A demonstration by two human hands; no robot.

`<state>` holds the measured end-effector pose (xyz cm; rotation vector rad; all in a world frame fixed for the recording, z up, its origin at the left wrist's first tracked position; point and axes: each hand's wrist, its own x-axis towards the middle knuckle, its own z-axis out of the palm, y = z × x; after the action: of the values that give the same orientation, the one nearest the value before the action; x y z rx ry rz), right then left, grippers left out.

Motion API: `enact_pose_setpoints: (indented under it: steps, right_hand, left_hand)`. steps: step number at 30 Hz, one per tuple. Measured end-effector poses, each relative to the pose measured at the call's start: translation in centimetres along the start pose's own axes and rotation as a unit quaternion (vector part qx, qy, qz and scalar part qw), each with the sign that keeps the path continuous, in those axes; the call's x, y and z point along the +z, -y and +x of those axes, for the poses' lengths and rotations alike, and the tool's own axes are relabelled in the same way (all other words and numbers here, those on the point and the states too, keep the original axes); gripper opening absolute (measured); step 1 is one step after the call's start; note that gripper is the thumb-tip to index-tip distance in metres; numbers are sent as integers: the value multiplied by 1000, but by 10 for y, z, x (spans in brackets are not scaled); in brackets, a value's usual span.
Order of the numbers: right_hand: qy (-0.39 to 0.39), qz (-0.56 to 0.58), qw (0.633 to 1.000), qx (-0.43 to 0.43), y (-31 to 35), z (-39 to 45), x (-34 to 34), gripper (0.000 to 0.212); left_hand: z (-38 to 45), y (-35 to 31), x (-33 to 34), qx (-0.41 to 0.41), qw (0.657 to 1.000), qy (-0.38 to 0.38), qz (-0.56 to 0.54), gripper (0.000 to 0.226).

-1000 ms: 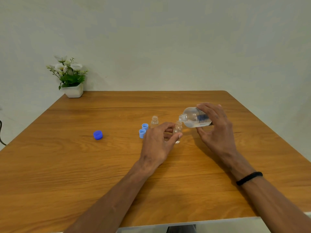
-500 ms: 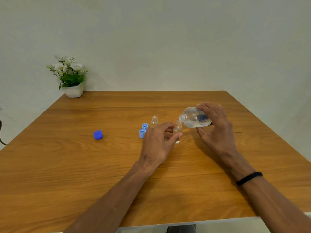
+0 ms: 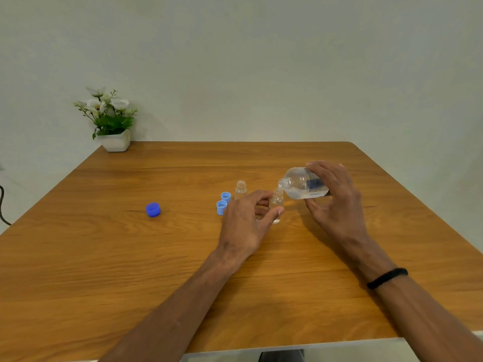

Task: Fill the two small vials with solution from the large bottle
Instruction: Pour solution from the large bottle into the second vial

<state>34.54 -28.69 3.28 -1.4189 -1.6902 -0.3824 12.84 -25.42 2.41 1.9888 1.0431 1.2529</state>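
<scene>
The right hand (image 3: 337, 202) is gripping the large clear plastic bottle (image 3: 303, 186), fingers curled over its body, and is tipping it almost level so that its open threaded mouth is pointing toward nine o'clock, just above the near small clear vial (image 3: 276, 202). The left hand (image 3: 248, 226) is steadying that vial upright on the wooden table (image 3: 130, 270), thumb and fingers curled lightly round it. The second small clear vial (image 3: 241, 189) is standing open and untouched just beyond the left hand, at about eleven o'clock from it.

To do this pour well, the bottle's lip should be sitting directly over the vial's narrow neck, and the tilt should be growing slowly (the mouth is far wider than the vial's, so a rush would probably spill over the fingers). Whether liquid is flowing yet is too fine to tell.

Two small light-blue caps (image 3: 223, 203) are lying open side up at nine o'clock of the left hand, and a larger dark-blue cap (image 3: 153, 209) is sitting well apart farther that way.
</scene>
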Motion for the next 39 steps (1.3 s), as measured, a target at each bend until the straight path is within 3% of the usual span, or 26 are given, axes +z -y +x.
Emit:
enact_pose_setpoints:
  steps: [15,25,32,39]
  right_hand:
    - [7,46,997,64,13,-2,-4,75]
    - [-21,185,951,247,12,5,-8,84]
    - [-7,205,936,287,8,5,-11,82]
    - [10,218,917,333,15,0,-20,99]
  left_hand:
    - [2,-10,-5,-17,998,-24,-61,42]
    - [13,-14,-27,-30,993,-71,-87,37]
    - [7,-16,-23,-17,999,-18,-34,38]
    - [-9,-11,-18,-43,999,23,-16,35]
